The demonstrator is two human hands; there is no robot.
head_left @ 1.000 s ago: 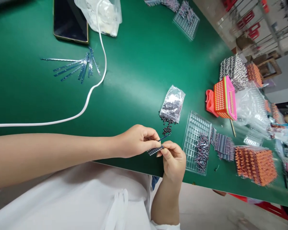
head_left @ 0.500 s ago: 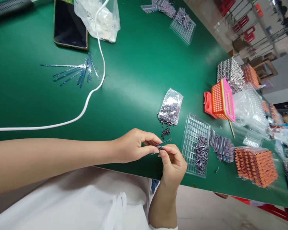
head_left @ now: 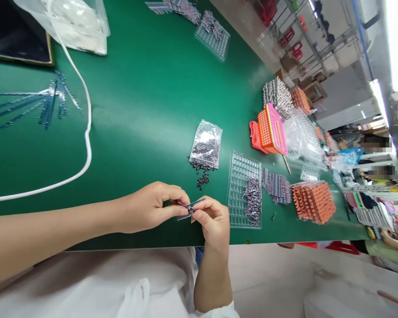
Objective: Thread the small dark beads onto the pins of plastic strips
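Observation:
My left hand (head_left: pixel 152 207) pinches a small dark strip (head_left: pixel 185 215) near the front edge of the green table. Close against it, my right hand (head_left: pixel 214 223) has thumb and fingers pressed together at the strip's right end. A thin blue strip (head_left: pixel 197 202) sticks out between the two hands. Just beyond them lies a clear bag (head_left: pixel 206 145) of small dark beads, with loose beads (head_left: pixel 203 179) spilled at its mouth. To the right of my right hand is a clear compartment tray (head_left: pixel 237 190) with a heap of thin dark pieces (head_left: pixel 253 201) in it.
Rows of dark strips (head_left: pixel 277 187) and an orange stack (head_left: pixel 313 201) lie farther right, below a pink and orange basket (head_left: pixel 272 130). A white cable (head_left: pixel 88 132), blue strips (head_left: pixel 49 104) and a dark tablet (head_left: pixel 16 35) are at left. People are partly visible at far right.
The view has swung to the right, so the table objects appear farther left. Both hands stay together at the strip, and the blue strip between them is tilted a little differently.

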